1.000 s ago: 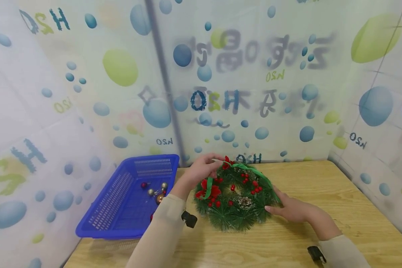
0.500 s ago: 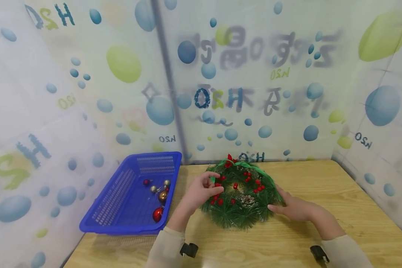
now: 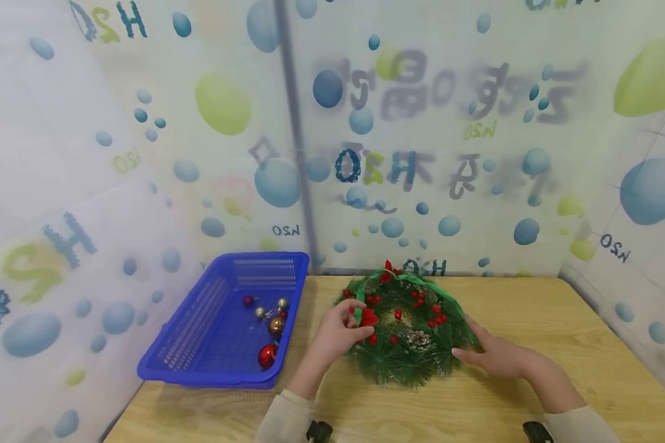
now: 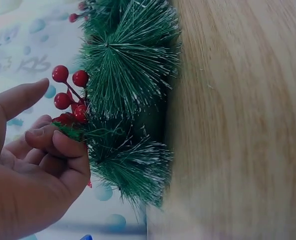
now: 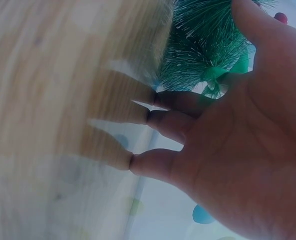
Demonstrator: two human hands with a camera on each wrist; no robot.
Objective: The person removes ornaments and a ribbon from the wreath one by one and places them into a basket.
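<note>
1. I saw the wreath (image 3: 407,332) lying flat on the wooden table (image 3: 532,344), near its far edge; being round, it had no long axis, and its red bow (image 3: 389,271) pointed to 12 o'clock.
2. My left hand (image 3: 338,329) pinched a red flower (image 3: 369,318) at the wreath's 9 o'clock.
3. My right hand (image 3: 495,354) lay spread, fingers straight, against the rim at 4 o'clock.
4. A blue basket (image 3: 199,344) holding baubles (image 3: 267,355) sat just left of the wreath.

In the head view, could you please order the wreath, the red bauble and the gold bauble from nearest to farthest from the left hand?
1. Wreath: touched by the left hand, on its right.
2. Red bauble: in the basket's near corner, to its left.
3. Gold bauble: farther back; nearly tied.
</note>
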